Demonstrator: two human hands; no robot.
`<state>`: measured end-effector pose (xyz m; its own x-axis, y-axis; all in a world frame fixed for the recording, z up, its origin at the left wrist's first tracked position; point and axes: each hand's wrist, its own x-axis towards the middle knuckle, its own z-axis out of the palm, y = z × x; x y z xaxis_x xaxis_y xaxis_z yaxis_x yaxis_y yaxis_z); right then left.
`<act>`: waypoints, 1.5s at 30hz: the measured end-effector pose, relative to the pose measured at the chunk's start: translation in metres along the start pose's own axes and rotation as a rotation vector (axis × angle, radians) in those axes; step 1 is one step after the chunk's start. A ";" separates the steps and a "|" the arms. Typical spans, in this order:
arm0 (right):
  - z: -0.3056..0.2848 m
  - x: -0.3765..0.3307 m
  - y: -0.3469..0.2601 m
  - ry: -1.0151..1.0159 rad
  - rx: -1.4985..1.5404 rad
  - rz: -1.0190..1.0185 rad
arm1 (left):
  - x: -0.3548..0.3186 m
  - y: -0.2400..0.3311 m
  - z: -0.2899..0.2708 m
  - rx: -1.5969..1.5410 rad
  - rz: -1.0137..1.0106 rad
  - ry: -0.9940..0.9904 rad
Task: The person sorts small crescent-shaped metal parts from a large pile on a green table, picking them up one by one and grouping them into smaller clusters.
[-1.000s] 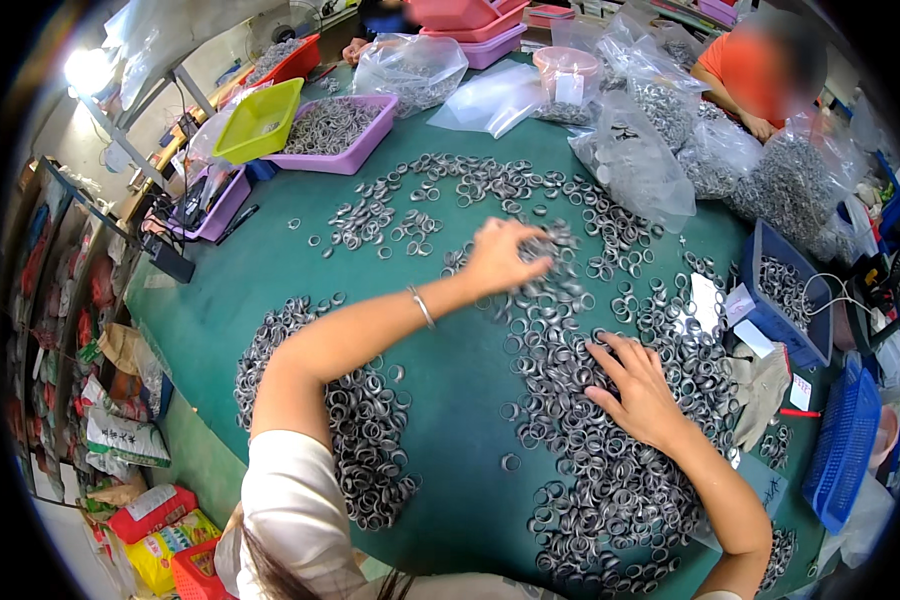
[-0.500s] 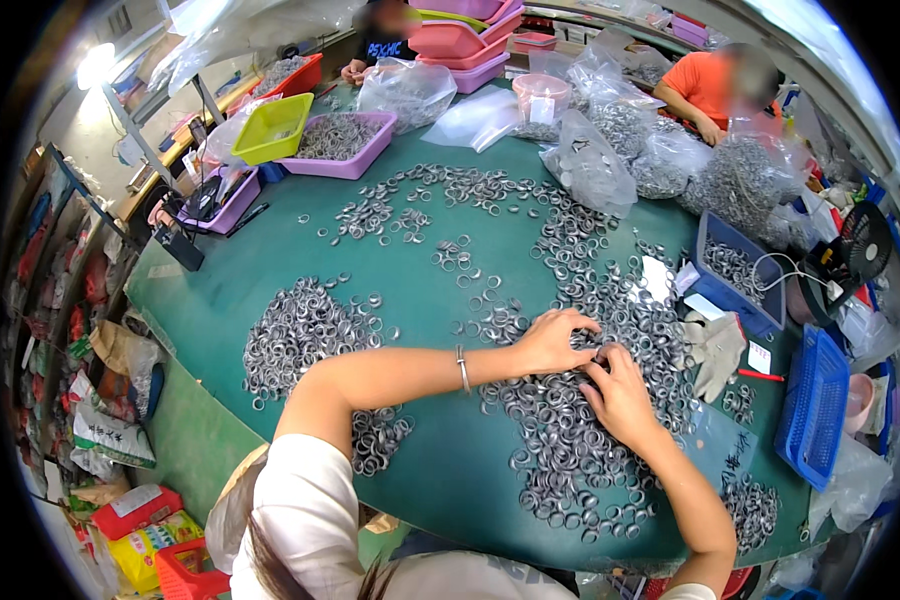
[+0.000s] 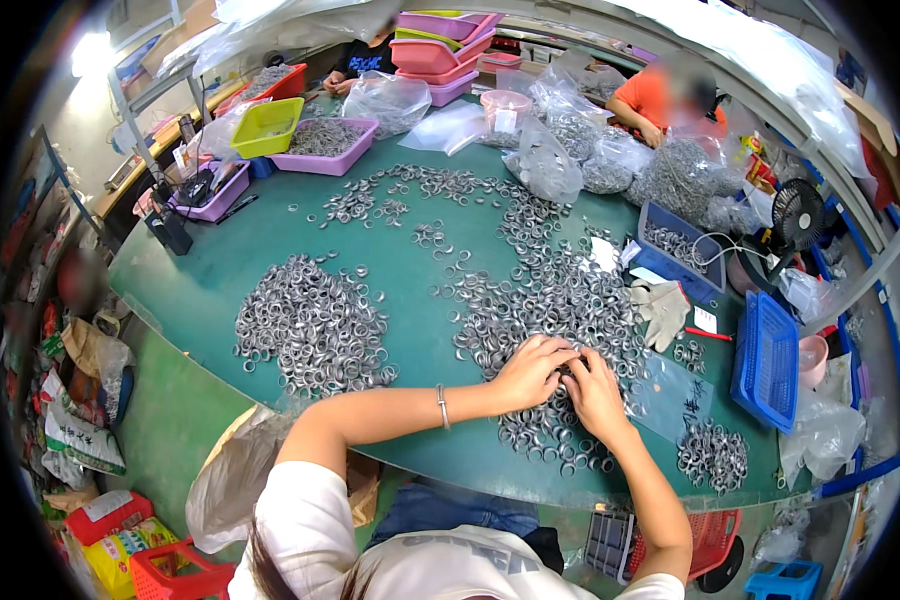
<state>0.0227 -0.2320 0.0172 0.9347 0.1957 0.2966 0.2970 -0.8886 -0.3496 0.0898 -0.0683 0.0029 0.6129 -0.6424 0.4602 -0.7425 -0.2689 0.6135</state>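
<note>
Over the large pile of grey metal rings (image 3: pixel 530 310) on the green table, my two hands meet with fingers curled and fingertips close together. My left hand (image 3: pixel 532 374), with a bangle at its wrist, comes in from the left. My right hand (image 3: pixel 595 396) is right beside it. Small dark grey rings show in part between the fingertips; how many is hidden by the fingers. A second heap of rings (image 3: pixel 305 330) lies to the left, beyond my left forearm. A smaller heap (image 3: pixel 712 456) sits at the right near the table edge.
To the right are a work glove (image 3: pixel 660 310), a red pen (image 3: pixel 708 334), stacked blue baskets (image 3: pixel 765 360), a blue bin of rings (image 3: pixel 675 245) and a fan (image 3: pixel 798 215). Filled plastic bags (image 3: pixel 685 175) and a purple tray (image 3: pixel 320 150) line the far side. Two people sit across the table.
The view has shifted, so the table sits higher in the picture. My hands stay together over the pile and are now nearer its front, fingers closer together.
</note>
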 end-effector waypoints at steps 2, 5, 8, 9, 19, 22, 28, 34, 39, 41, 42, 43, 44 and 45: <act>0.001 -0.010 -0.005 0.007 0.009 -0.022 | -0.012 0.008 0.002 -0.014 0.014 -0.011; 0.005 -0.026 -0.024 0.047 -0.037 -0.007 | -0.030 0.021 0.006 -0.061 0.021 -0.039; 0.011 -0.040 -0.034 0.138 -0.072 -0.029 | -0.045 0.031 0.001 -0.107 0.018 -0.065; 0.010 -0.043 -0.036 0.153 -0.047 -0.010 | -0.049 0.034 -0.002 -0.116 -0.014 -0.081; 0.010 -0.060 -0.044 0.393 0.045 0.129 | -0.103 0.068 -0.036 -0.178 -0.277 0.144; 0.010 -0.065 -0.037 0.447 0.140 0.191 | -0.118 0.074 -0.038 -0.199 -0.329 0.150; 0.003 -0.078 -0.059 0.346 1.186 0.641 | -0.130 0.085 -0.032 -0.425 -0.478 0.111; 0.007 -0.088 -0.106 0.222 0.732 0.175 | -0.126 0.097 -0.012 -1.009 -0.684 0.050; -0.008 -0.069 -0.069 0.234 0.652 0.316 | -0.127 0.084 -0.018 -1.339 -0.944 -0.009; -0.012 -0.051 -0.050 0.400 0.336 0.231 | -0.127 0.082 -0.020 -1.438 -0.986 -0.012; -0.007 -0.046 -0.043 0.419 0.202 0.233 | -0.127 0.082 -0.018 -1.466 -0.984 0.011; 0.000 -0.041 -0.036 0.399 0.145 0.240 | -0.126 0.083 -0.017 -1.492 -0.982 0.034; 0.005 -0.039 -0.030 0.380 0.088 0.247 | -0.126 0.083 -0.017 -1.518 -0.979 0.057; 0.005 -0.041 -0.026 0.379 0.088 0.259 | -0.125 0.084 -0.016 -1.499 -0.967 0.056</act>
<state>-0.0227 -0.2151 0.0094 0.8477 -0.2078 0.4881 0.0940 -0.8467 -0.5238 -0.0448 0.0015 0.0071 0.6700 -0.6361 -0.3826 0.6891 0.3412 0.6394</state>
